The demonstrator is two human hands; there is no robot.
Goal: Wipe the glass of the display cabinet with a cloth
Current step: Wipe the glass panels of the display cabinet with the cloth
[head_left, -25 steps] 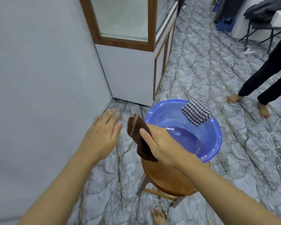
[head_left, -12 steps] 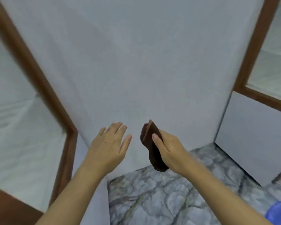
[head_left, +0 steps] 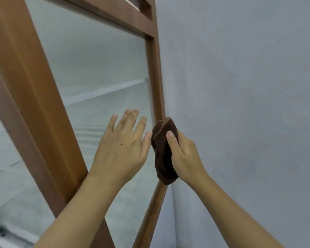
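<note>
A display cabinet with a brown wooden frame (head_left: pixel 34 90) fills the left half of the view, and its glass pane (head_left: pixel 97 72) shows a shelf behind it. My right hand (head_left: pixel 184 156) is shut on a bunched dark brown cloth (head_left: pixel 164 154), held in front of the frame's right post (head_left: pixel 156 77). My left hand (head_left: pixel 122 147) is open with fingers spread, raised in front of the glass just left of the cloth. Whether the cloth or the left hand touches the cabinet, I cannot tell.
A plain grey wall (head_left: pixel 240 95) takes up the right half and meets the cabinet's right post. A second glass pane (head_left: pixel 5 167) lies left of the wide wooden post.
The view has swung left and up from the blue basin on the stool to the cabinet glass. Both hands rose, and the right hand kept the brown cloth.
</note>
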